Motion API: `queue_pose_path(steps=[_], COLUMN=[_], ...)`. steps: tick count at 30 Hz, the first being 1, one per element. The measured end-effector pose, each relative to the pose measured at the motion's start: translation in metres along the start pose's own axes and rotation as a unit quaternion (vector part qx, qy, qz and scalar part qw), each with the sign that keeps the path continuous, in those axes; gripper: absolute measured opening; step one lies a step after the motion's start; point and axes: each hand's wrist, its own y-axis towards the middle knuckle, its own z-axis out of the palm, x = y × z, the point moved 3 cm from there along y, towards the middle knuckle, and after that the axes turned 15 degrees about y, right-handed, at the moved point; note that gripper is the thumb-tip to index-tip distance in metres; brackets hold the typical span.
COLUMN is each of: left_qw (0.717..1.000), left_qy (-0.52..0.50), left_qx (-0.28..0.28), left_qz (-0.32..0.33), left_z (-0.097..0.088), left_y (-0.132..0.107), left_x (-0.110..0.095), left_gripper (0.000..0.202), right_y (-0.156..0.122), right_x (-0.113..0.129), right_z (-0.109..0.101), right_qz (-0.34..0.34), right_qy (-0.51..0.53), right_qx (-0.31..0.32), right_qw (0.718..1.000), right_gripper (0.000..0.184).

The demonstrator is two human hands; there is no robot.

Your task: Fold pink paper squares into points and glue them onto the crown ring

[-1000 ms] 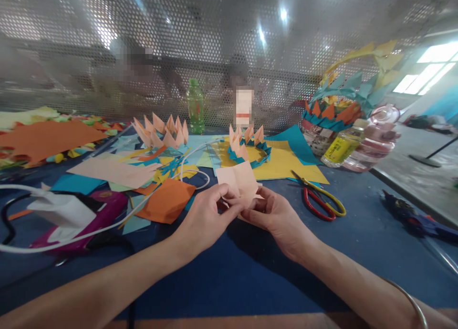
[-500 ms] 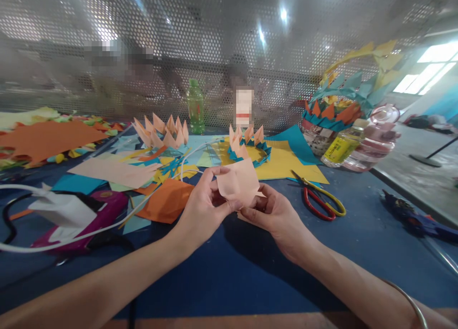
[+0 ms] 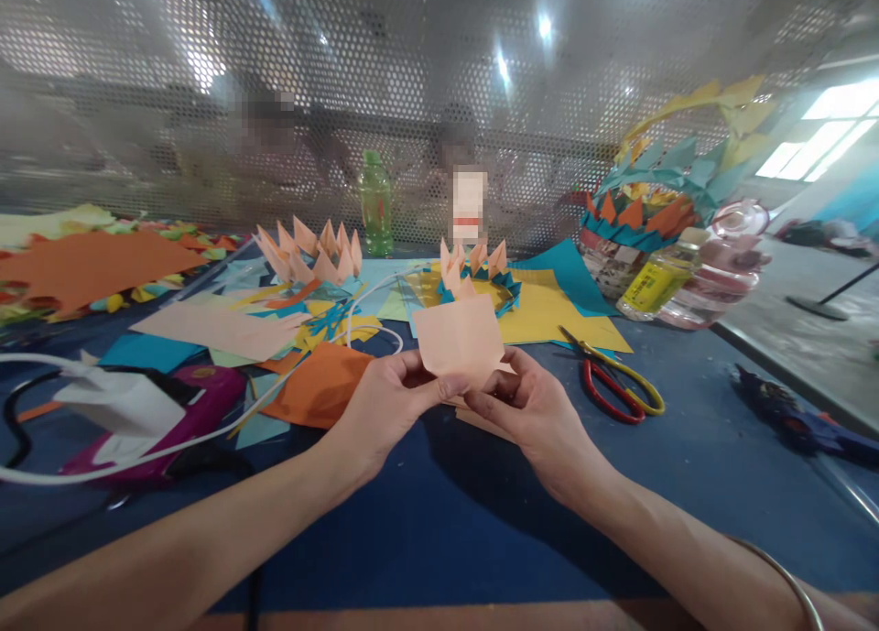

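Note:
A small peach sheet of paper [image 3: 459, 333] stands up between my two hands, its lower edge pinched by both. My left hand [image 3: 405, 388] is closed on the left side of that edge, thumb in front. On the right side, my right hand [image 3: 515, 393] grips it between thumb and fingers. Below the hands lie more peach paper pieces [image 3: 484, 423], partly hidden. Just behind the sheet is a ring of teal folded paper [image 3: 509, 294] with peach points [image 3: 495, 257] on part of it, resting on yellow paper [image 3: 563, 306].
Red-and-yellow-handled scissors [image 3: 614, 388] lie to the right. Orange paper [image 3: 320, 384] and a white charger [image 3: 124, 397] on a purple power strip [image 3: 206, 397] are at left. Behind stand a peach pointed paper ring [image 3: 309, 257], a green bottle [image 3: 374, 205] and a yellow-labelled bottle [image 3: 656, 283].
The peach sheet has turned to face me more squarely and looks flatter. My left fingers have dropped from its upper left corner to the lower edge.

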Motion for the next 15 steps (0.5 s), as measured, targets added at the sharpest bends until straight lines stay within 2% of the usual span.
queue_pose_path(steps=[7,15], left_qw=[1.0,1.0], left_qy=[-0.007,-0.014], left_qx=[-0.008,0.011], left_qz=[-0.005,0.002], left_z=[-0.0011,-0.0026], left_y=[0.0019,0.0032], left_x=[-0.0006,-0.001], left_gripper=[0.039,0.029], right_y=[0.0002,-0.001], right_x=[-0.0017,-0.0006], right_z=[-0.0009,0.0003], right_qz=[0.001,0.015], right_qy=[0.006,0.009], right_qx=[0.001,-0.002], right_qw=[1.0,1.0], right_gripper=[0.048,0.049])
